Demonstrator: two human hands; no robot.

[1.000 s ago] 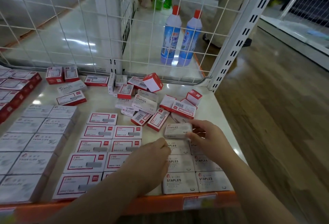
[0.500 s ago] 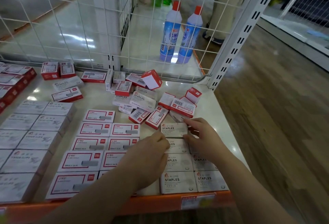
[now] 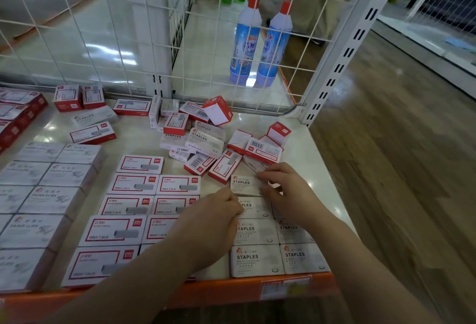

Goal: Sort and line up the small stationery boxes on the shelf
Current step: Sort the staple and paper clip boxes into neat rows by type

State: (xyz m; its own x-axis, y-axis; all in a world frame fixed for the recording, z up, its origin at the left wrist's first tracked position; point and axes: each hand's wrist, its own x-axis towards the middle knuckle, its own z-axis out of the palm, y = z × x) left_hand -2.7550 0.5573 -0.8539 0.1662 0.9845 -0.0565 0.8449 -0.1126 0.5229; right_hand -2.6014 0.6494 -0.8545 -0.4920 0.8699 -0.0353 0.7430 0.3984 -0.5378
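Two hands work at the front right of the shelf (image 3: 322, 169), and the step in hand appears to be seating one more white box at the far end of the staple column.

Shelf: a pale surface with an orange front lip, backed by a wire grid (image 3: 77, 27). Treat the lip as the reference edge; rows read straight when box fronts run parallel to it.

Sorted blocks: grey paper-clip boxes (image 3: 51, 200) fill the left, red-bordered boxes (image 3: 134, 184) the middle, and white staple boxes (image 3: 257, 259) form two columns at the right. Keep each kind in its own block.

Loose pile (image 3: 206, 141): mixed red and white boxes lie tumbled behind the rows, some tilted or on edge. The nearest of them sit just beside the box being placed, so keep them from being nudged into the row.

Right hand (image 3: 286, 192): its fingers curl over the right end of the staple box (image 3: 244, 184), holding it flat on the shelf.

Left hand (image 3: 216, 218): its fingers are bent, with the tips at the left edge of the same column; whether they pinch the box or only steady it cannot be told.

Staple box: it lies label up at the far end of the left column, touching the box behind it toward the lip. Press it back until the seam closes, square its sides with the column, then release.
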